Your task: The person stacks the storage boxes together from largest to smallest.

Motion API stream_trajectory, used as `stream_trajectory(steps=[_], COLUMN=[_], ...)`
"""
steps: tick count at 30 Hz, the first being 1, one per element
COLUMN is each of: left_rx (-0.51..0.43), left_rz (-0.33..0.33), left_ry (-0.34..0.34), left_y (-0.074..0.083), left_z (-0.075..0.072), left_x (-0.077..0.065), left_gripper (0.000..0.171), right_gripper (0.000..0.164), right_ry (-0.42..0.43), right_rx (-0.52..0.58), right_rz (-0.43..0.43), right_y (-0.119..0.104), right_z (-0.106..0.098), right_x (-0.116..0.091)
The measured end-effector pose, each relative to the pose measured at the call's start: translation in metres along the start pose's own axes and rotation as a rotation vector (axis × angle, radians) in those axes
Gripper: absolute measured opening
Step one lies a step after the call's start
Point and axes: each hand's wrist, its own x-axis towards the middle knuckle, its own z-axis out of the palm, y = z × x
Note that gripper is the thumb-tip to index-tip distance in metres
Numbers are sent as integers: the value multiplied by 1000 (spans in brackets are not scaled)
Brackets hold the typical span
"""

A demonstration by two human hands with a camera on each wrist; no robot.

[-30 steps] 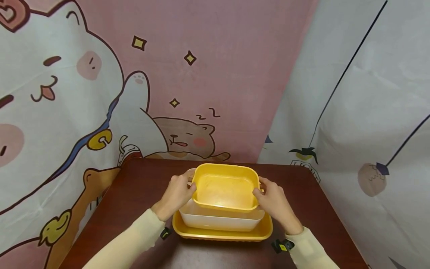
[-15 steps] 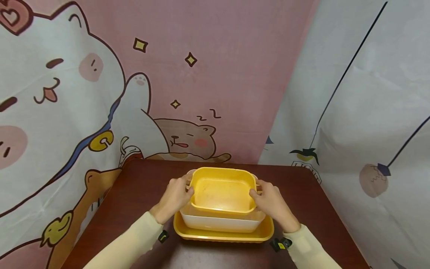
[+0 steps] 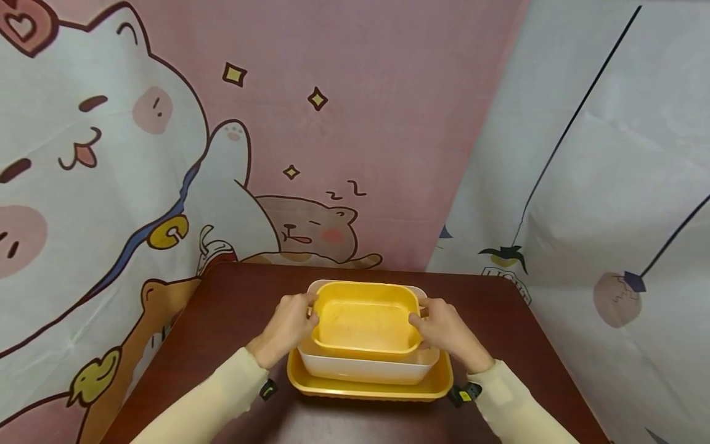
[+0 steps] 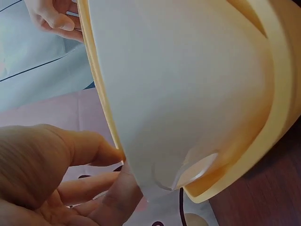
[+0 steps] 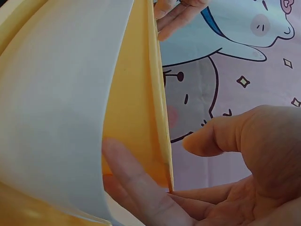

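Note:
In the head view, a small yellow rectangular plastic tray (image 3: 367,324) sits low in a white tray (image 3: 363,370), slightly tilted. The white one stands in a larger yellow tray (image 3: 371,393) on the table. At the small tray's left rim, my left hand (image 3: 285,327) pinches the edge between thumb and fingers. My right hand (image 3: 446,330) holds the opposite end, its fingers (image 5: 141,188) below the rim in the right wrist view. There the right thumb appears slightly off the edge, and a gap shows between the yellow and white walls. The small tray hides most of the white tray's inside.
A dark red-brown table (image 3: 238,308) lies under the stacked trays. A pink cartoon-printed cloth (image 3: 399,135) hangs behind it, and a pale cloth (image 3: 599,185) hangs along the right side.
Both hands have brought the small yellow tray down and slightly left into the white tray. More of the white tray's back rim shows now. The lower trays have hardly moved.

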Motion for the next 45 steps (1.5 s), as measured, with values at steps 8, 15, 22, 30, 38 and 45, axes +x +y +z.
stream_trajectory(steps=[8,15,22,30,38,45], left_rx=[45,74,75,59,41,75], left_rz=[12,7,-62,-114,-125,-145], left_ry=[-35,-72,-155,-240,-295,-340], left_y=[2,7,13,18,23,25], left_z=[-3,-5,-5,-2,0,2], left_x=[3,6,8,10,10,9], left_gripper=[33,10,32,20,29,38], right_gripper=[52,36,43,41,40,39], right_ry=[-79,-142,-175,-174,-185,-197], right_rx=[21,65,34,1,-9,-15], right_rz=[58,109,148,174,180,170], right_y=[0,0,-6,-6,-6,-5], right_z=[-4,-7,-7,-4,-2,0], right_x=[7,10,11,14,14,14])
